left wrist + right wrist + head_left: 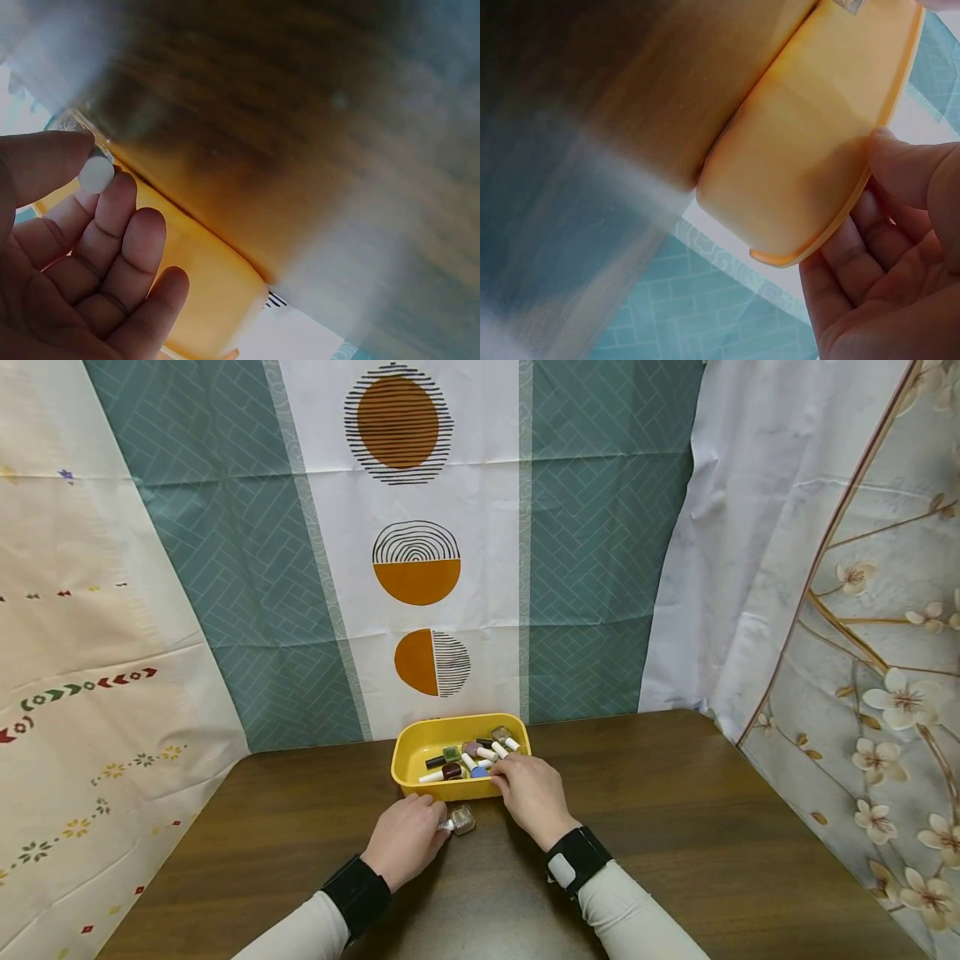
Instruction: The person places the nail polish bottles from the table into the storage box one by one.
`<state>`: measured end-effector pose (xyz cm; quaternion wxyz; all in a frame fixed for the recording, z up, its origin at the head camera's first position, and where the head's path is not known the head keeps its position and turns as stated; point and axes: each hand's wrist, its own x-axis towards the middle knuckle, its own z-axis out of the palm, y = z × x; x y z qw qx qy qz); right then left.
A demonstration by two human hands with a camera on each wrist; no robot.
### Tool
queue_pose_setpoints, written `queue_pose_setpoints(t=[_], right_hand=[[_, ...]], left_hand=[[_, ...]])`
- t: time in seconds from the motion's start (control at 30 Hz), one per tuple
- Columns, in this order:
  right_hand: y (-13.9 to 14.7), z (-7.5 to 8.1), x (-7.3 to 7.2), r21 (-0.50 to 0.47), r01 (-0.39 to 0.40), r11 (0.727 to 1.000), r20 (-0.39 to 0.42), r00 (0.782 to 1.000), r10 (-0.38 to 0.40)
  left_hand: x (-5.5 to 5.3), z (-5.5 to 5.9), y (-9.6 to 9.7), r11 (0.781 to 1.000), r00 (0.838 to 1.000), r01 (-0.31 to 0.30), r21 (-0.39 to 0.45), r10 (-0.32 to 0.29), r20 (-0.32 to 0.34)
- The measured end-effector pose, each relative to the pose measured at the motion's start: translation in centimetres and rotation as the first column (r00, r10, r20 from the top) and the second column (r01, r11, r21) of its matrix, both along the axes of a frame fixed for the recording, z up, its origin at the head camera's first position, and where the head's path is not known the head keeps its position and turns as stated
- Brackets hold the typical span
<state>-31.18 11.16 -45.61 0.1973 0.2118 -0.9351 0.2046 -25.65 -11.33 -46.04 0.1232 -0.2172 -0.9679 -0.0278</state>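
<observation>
My left hand pinches a nail polish bottle by its white cap, thumb on one side and fingers on the other. The bottle's clear, brownish glittery body points right, low over the table just in front of a yellow tray. With the thumb outside and the fingers behind the rim, my right hand grips the tray's front right edge. Inside the tray lie several nail polish bottles, among them a dark red one, a green one and a blue one.
The tray stands at the far edge of a brown wooden table. Right behind it hangs a green and white curtain with orange shapes. A flowered cloth hangs at the right and a patterned cream cloth at the left.
</observation>
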Motion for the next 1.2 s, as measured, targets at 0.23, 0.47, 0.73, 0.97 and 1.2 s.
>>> queue_pose_setpoints(t=[0.23, 0.47, 0.73, 0.97, 1.2], right_hand=[[0.0, 0.0, 0.0, 0.003, 0.002, 1.000, 0.001, 1.000, -0.002], [0.0, 0.0, 0.0, 0.002, 0.000, 1.000, -0.013, 1.000, 0.000], [0.1, 0.0, 0.0, -0.001, -0.001, 1.000, -0.005, 1.000, 0.001], [0.1, 0.0, 0.0, 0.000, 0.004, 1.000, 0.015, 1.000, -0.004], [0.0, -0.1, 0.1, -0.008, -0.007, 1.000, -0.027, 1.000, 0.007]], left_hand=[[0.6, 0.1, -0.1, 0.999, 0.999, 0.022, 0.026, -0.023, 0.028], [1.3, 0.3, -0.3, 0.999, 0.997, 0.028, 0.038, -0.031, 0.066], [1.7, 0.6, -0.3, 0.996, 0.997, 0.069, 0.063, -0.070, 0.019], [2.0, 1.5, 0.1, 0.992, 0.997, 0.074, 0.101, -0.074, -0.007], [2.1, 2.1, 0.2, 0.991, 0.996, 0.075, 0.111, -0.069, -0.055]])
